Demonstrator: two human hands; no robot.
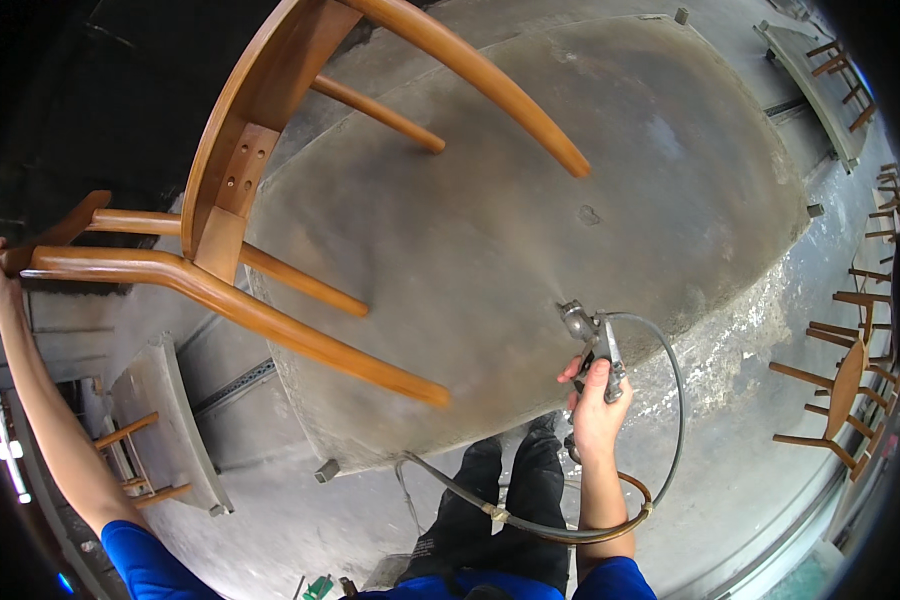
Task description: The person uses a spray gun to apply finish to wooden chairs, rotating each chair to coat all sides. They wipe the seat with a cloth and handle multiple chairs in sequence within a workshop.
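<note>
Wooden chair (232,120) tilts at upper left, legs (320,347) reaching over the gray bench (650,230). Spraying seems under way; how much remains, I cannot tell. It looks glossy orange-brown, with holes in one block (243,168). The fingers of the left hand (0,288) grasp the backrest (68,224); the right hand's (598,412) clasp a spray gun (604,352).

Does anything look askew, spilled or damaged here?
Yes: white, patchy residue marks the floor right of the grey board, whose surface is blotched brown. The white stands out against plainer grey floor. The wooden chair and spray gun show no obvious damage.
</note>
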